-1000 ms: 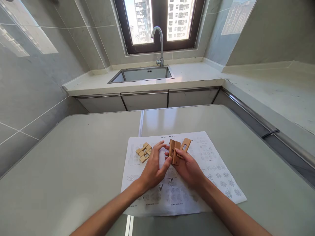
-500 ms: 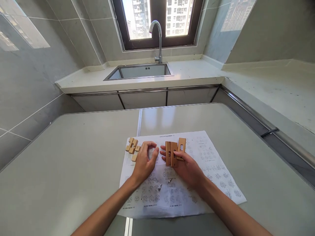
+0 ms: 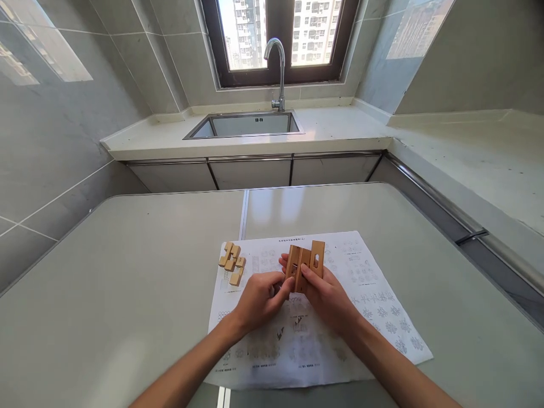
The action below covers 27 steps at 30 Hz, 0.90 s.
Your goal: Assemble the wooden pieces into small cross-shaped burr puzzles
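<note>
The sheet's (image 3: 340,317) print is too small to read. My right hand (image 3: 325,294) grips slotted, tan wooden pieces (image 3: 305,262); my left hand (image 3: 259,297) pinches their edge.

Nothing here can really be read. The printed sheet (image 3: 361,283) on the tabletop (image 3: 127,272) carries a heading line along its top edge and small captions under its diagrams, all too tiny to make out. A small dark mark on the sink's (image 3: 246,126) back wall is illegible too.

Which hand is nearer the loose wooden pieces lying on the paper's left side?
Left hand, just right of the loose pieces. Right hand is farther right, holding wooden blocks.
</note>
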{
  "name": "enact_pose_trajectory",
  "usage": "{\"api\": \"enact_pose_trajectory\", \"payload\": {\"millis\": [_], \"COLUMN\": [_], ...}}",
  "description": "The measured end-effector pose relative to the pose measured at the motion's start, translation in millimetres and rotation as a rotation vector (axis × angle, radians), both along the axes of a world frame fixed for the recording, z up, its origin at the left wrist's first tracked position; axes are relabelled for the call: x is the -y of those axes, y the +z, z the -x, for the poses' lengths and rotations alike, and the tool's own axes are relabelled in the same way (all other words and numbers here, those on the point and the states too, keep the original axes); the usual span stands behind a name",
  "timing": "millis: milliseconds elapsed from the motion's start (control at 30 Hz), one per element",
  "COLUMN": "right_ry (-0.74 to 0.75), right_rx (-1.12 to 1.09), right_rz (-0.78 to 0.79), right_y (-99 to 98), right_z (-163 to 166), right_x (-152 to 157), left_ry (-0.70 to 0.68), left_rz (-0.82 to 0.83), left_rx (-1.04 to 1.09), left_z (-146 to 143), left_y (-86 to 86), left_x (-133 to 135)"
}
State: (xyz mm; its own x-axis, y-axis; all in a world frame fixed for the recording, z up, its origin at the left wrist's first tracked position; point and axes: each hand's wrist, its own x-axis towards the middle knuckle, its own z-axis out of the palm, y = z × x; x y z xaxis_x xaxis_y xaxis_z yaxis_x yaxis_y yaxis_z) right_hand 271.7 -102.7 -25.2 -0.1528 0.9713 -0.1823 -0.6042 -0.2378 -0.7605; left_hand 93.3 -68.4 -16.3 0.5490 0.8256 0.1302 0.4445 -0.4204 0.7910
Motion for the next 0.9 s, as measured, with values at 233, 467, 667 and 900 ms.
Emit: {"api": "enact_pose_trajectory", "payload": {"millis": [233,467,667,900], "right_ry": [-0.231,-0.233,-0.133,-0.09], "right_rx": [0.503,1.242,1.602,1.746], "right_rz": [0.017,-0.282,-0.509,-0.65], "right_y": [5.1,1.6,-21.0,-23.8], "right_z": [-7.4,-13.0,-9.1,-6.2], "right_x": [2.0,5.7,8.7,11.0], "left_ry": [0.176,0.257,0.255,0.254], "left_rz": [0.099,0.159,0.176,0.194], "left_rx": [0.133,0.288,0.328,0.326], "left_z": [1.0,3.7,3.7,3.4], "left_y": [6.6,8.1,7.2,6.9], "left_x": [-1.4,-0.7,-0.7,-0.7]}}
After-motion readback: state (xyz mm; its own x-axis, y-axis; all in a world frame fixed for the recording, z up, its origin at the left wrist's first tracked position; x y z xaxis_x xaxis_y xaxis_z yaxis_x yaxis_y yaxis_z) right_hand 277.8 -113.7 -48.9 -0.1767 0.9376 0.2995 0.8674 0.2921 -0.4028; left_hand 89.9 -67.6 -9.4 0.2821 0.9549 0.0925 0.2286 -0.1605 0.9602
